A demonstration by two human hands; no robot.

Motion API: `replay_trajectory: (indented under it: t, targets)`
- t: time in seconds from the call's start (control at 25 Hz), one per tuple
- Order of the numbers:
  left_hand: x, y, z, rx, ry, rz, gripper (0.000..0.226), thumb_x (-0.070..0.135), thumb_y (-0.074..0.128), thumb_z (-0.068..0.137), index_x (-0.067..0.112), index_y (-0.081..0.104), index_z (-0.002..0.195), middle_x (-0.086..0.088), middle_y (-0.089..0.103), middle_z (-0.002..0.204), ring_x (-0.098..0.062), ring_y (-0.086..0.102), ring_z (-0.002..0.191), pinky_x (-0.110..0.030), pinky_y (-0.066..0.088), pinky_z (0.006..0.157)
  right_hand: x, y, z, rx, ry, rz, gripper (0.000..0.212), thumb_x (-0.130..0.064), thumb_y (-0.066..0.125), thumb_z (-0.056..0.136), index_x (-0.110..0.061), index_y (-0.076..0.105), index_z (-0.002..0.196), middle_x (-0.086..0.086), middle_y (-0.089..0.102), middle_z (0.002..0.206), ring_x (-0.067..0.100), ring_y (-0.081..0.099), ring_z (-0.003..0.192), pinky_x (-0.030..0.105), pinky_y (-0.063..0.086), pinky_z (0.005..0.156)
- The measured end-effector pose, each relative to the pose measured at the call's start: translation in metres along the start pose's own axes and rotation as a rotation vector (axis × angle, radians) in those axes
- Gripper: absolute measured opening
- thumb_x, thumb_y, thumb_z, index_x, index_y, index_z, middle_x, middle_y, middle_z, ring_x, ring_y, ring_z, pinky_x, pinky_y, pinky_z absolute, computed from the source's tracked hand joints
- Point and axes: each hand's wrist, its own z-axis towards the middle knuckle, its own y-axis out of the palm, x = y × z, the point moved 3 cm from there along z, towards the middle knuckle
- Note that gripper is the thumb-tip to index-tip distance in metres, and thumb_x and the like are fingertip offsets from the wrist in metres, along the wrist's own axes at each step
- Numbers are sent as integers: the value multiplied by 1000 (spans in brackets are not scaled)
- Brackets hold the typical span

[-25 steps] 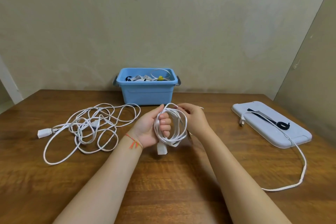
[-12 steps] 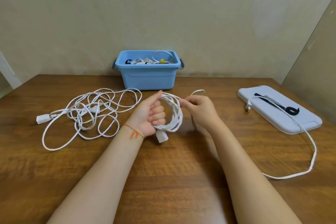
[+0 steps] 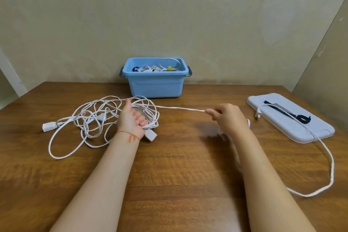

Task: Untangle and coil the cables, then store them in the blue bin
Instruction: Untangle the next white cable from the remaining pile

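Observation:
My left hand [image 3: 131,118] grips a coil of white cable [image 3: 150,115] just above the table, its white socket end [image 3: 150,135] hanging below the palm. From the coil a taut strand [image 3: 180,108] runs right to my right hand [image 3: 227,118], which pinches it. The same cable trails on behind my right hand, loops over the table at the right [image 3: 327,175] and ends in a plug [image 3: 257,115] on the lid. A tangled white cable [image 3: 90,118] lies on the table to the left. The blue bin [image 3: 155,83] stands at the back with coiled cables inside.
A pale grey lid [image 3: 290,118] lies at the right with a black strap [image 3: 301,118] on it. The wooden table [image 3: 178,165] meets a wall at the back and a panel at the far right.
My right hand has moved out to the right, pulling a straight length of cable from the coil. My left hand with the coil has shifted slightly left and down.

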Motion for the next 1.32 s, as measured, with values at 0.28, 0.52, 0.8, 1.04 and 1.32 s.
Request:
replay_trajectory:
  t: [0.28,0.52,0.8,1.04,1.32]
  targets:
    - [-5,22,-9,-96,228,343,49,49,49,100,21,44,60,3,36,51,-12,34,43,-25,34,46,-64,32,-22,-101,-315,-206,21,-38,60,91,-22,74,91,0,70,90,24,63,90,32,49,69]
    - [-20,36,-30,-315,348,848,40,46,48,101,13,58,80,1,57,56,-15,57,56,-34,49,65,-98,16,-57,-189,-543,227,13,-16,64,84,-20,76,87,-17,58,68,0,51,64,15,37,61]
    - [-26,40,-41,-449,231,1021,48,53,43,101,14,47,74,1,38,47,-14,31,38,-24,28,43,-92,17,-49,20,-537,316,23,-22,80,78,-26,57,82,-7,60,78,9,52,82,26,43,67]
    - [-18,35,-42,-617,242,1171,29,39,73,87,15,57,86,5,45,56,-8,36,45,-20,27,43,-63,4,-30,121,-379,336,23,-34,76,83,-23,59,75,-11,54,69,3,48,63,14,37,56]
    - [-15,34,-36,-480,237,1025,22,33,55,100,15,53,87,6,36,53,-9,27,43,-21,24,41,-45,3,-22,137,17,706,21,-28,48,103,-14,56,88,4,64,63,11,57,46,30,47,51]
